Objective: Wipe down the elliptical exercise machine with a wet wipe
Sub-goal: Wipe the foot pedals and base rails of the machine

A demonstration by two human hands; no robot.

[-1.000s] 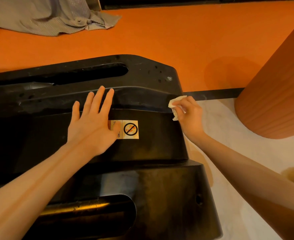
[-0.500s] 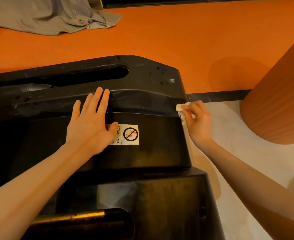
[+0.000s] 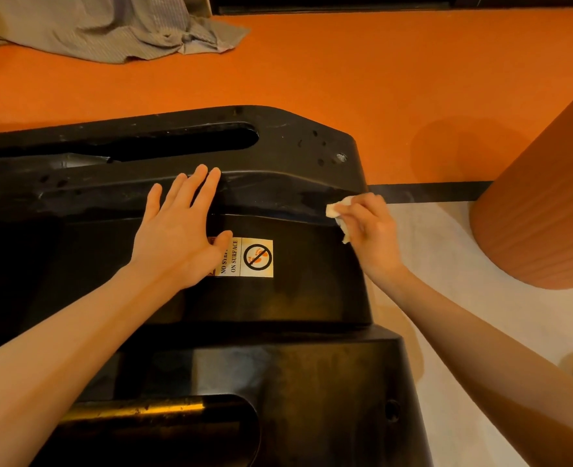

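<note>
Landmark: black machine cover, the elliptical's plastic housing, filling the lower left of the view.

- Left hand: flat on top of the cover, fingers straight and together, palm down, gripping nothing. Thumb overlaps the left edge of the warning sticker, which reads "ON SURFACE" with a crossed-out footprint symbol.
- Right hand: at the cover's right edge, fingers curled around a bunched wet wipe. Wipe pressed against the ridge near the cover's right corner; a damp-looking sheen shows on the plastic just left of it.
- Screw on the cover's far right corner, beyond the wipe.
- Metal bar visible through the slot at the cover's near end.
- Grey cloth on the orange floor, well beyond the cover.
- Orange column right of the cover.
</note>
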